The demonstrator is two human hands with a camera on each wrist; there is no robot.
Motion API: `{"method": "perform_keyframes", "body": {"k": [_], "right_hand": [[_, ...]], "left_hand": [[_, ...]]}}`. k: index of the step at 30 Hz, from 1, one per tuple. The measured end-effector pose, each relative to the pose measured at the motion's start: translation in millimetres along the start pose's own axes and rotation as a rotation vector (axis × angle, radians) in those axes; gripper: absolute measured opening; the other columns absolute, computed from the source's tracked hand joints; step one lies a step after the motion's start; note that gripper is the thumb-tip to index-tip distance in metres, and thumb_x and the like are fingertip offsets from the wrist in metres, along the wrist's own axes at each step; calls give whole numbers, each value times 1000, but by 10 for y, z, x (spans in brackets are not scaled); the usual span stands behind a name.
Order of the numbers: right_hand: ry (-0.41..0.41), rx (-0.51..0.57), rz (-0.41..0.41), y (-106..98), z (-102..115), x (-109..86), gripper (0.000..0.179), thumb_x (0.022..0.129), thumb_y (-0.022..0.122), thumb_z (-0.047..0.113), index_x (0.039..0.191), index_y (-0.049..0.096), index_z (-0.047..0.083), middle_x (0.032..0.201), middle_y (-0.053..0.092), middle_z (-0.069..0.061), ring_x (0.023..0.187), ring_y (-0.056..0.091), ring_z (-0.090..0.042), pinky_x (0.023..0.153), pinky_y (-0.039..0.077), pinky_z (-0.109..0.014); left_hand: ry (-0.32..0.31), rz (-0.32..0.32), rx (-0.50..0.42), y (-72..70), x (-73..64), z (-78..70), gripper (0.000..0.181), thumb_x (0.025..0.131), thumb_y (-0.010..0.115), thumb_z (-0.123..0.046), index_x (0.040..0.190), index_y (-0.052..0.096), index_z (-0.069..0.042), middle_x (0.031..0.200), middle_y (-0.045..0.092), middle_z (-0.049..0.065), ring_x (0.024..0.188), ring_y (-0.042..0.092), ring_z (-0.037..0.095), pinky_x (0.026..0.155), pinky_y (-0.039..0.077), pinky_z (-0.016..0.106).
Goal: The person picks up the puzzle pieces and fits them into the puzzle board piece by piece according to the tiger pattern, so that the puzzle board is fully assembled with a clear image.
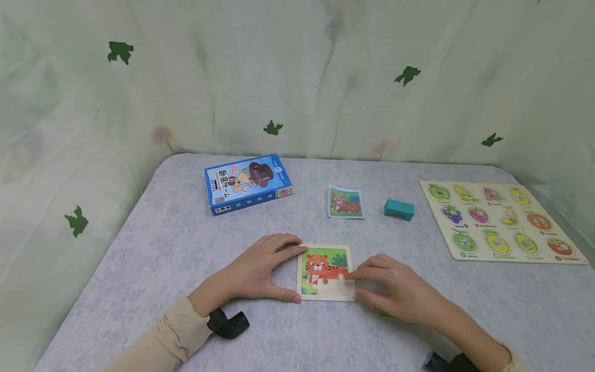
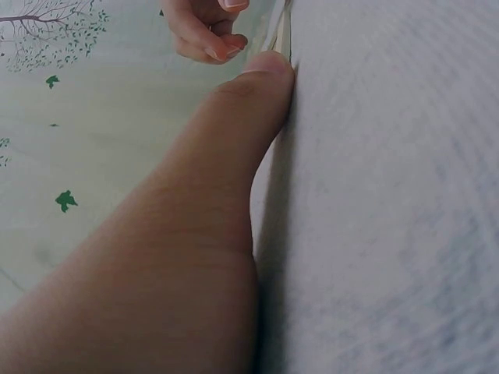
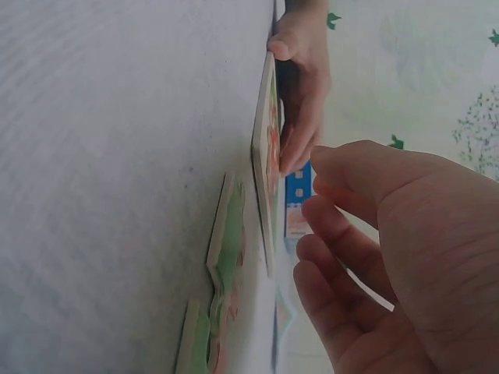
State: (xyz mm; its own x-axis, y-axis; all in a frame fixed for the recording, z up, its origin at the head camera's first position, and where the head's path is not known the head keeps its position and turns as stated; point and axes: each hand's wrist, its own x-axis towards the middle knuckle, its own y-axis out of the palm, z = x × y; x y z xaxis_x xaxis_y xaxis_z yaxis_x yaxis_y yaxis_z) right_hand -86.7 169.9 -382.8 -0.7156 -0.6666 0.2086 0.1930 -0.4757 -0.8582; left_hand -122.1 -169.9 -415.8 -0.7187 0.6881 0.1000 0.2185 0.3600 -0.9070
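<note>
A small wooden jigsaw board (image 1: 332, 294) with a tiger picture lies flat on the table; its lower right part shows bare wood. My left hand (image 1: 265, 266) holds the board at its left side, thumb at the lower corner and fingers at the upper one. My right hand (image 1: 395, 289) hovers at the board's right edge, fingers loosely bent, index fingertip over the tiger's hind part. In the right wrist view nothing shows between its fingers. Loose jigsaw pieces (image 3: 226, 241) lie below that hand; in the head view only a green edge (image 1: 383, 313) peeks out.
Behind the board lies a tiger picture card (image 1: 345, 202), with a teal block (image 1: 398, 209) to its right. A blue game box (image 1: 248, 183) is at the back left. A fruit puzzle board (image 1: 506, 222) covers the right side of the table. A pale curtain (image 1: 297, 77) hangs behind.
</note>
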Motion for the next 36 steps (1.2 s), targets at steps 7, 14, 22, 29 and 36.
{"method": "perform_keyframes", "body": {"k": [7,14,22,29,36], "right_hand": [[17,-12,0,-32,-54,-88,29,91,81,26,120,75,29,110,67,18,101,60,-2,84,58,-27],[73,-10,9,-47,-119,-159,31,91,81,29,121,74,29,113,66,19,103,60,-1,86,58,-28],[79,-5,41,-77,-156,-216,30,93,78,39,122,73,32,114,65,22,105,59,0,88,58,-30],[83,21,75,-129,-180,-251,34,93,76,44,125,72,33,116,65,22,105,58,0,86,56,-27],[86,48,159,-190,-224,-281,39,91,76,50,126,71,35,116,65,23,97,54,0,77,50,-20]], "left_hand": [[-3,3,0,-2,-3,-4,97,79,66,-82,157,45,-29,158,41,-6,148,35,17,123,31,47],[-11,9,-9,-7,-2,-7,96,79,66,-82,157,44,-30,158,41,-7,148,35,16,123,31,47],[-9,3,-8,-5,-5,-11,97,79,66,-82,157,44,-30,158,41,-7,148,35,16,123,31,47],[-6,1,-6,-5,-9,-12,97,79,67,-82,157,44,-29,158,41,-6,148,35,17,123,31,47],[-3,1,-4,-4,-9,-5,97,79,66,-82,157,44,-29,159,40,-6,149,35,17,123,31,47]]}}
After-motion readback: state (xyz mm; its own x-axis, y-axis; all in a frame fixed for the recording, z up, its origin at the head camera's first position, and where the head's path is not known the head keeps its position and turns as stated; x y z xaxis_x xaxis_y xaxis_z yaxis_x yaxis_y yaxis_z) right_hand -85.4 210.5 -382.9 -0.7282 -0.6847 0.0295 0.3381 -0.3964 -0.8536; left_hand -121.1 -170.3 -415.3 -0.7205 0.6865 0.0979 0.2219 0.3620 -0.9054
